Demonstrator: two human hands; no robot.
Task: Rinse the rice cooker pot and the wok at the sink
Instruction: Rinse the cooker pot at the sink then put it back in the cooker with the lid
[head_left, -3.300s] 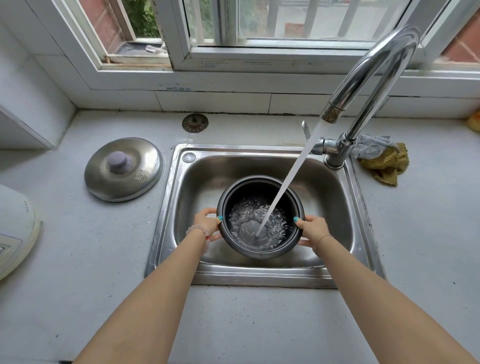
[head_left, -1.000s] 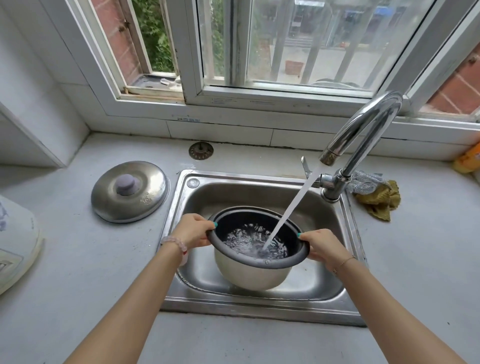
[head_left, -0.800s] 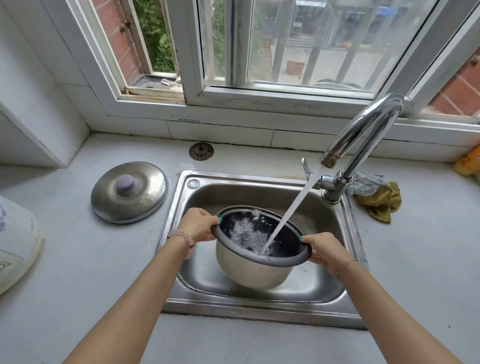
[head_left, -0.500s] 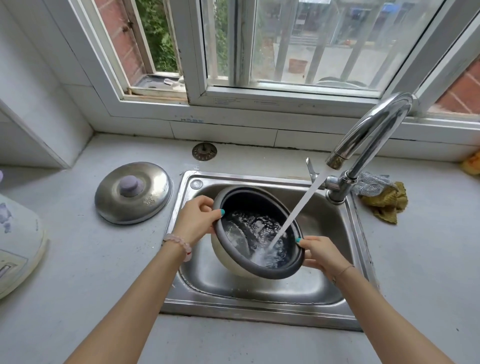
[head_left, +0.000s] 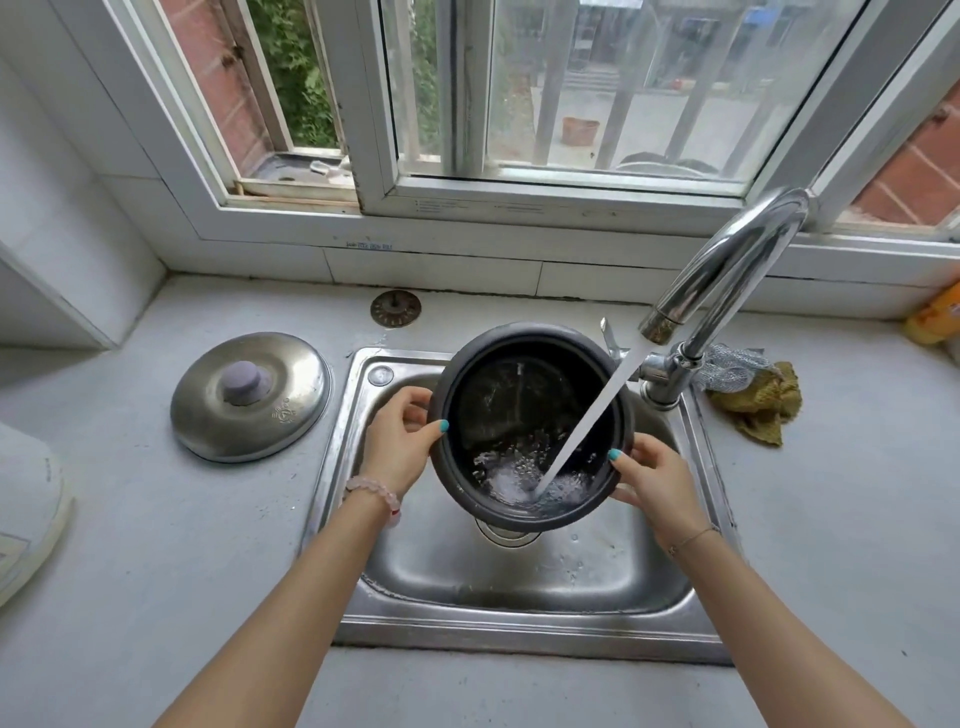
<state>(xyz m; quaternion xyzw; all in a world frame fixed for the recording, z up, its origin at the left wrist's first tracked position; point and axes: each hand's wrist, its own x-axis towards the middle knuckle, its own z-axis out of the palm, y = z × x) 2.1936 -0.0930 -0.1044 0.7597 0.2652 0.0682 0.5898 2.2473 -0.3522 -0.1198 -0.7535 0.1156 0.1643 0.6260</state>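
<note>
- Currently the round, dark-lined metal rice cooker pot (head_left: 493, 410) is held up over the basin of the stainless steel sink (head_left: 519, 634), above the drain. It is tipped so that its mouth faces the person.
- Water collects and froths at the low, near side of the pot.
- The left hand (head_left: 400, 447) grips the pot's left rim, thumb hooked over the edge, and the right hand (head_left: 652, 480) grips the right rim the same way.
- A white stream of water (head_left: 589, 415) falls from the curved chrome tap (head_left: 727, 270) at the sink's back right corner, straight into the pot.
- Judged from this, the pot's rinse is under way, at the swirl-and-tip stage. Pouring out and setting the pot aside are left.
- No wok is in view, so that half of the task looks untouched.
- On the countertop left of the sink lies a domed steel lid with a grey-purple knob (head_left: 249, 395). A round metal sink strainer (head_left: 396, 308) sits near the back edge.
- Right of the tap lie a grey mesh scourer (head_left: 730, 364) and a crumpled mustard-yellow cloth (head_left: 761, 408).
- An embossed mark on the lid, small blue print under the window sill (head_left: 369, 244) and fine lines on the white window frame (head_left: 441, 204) are all too small to read.
- The orange-yellow bottle (head_left: 937, 312) at the countertop's right edge shows no legible label.
</note>
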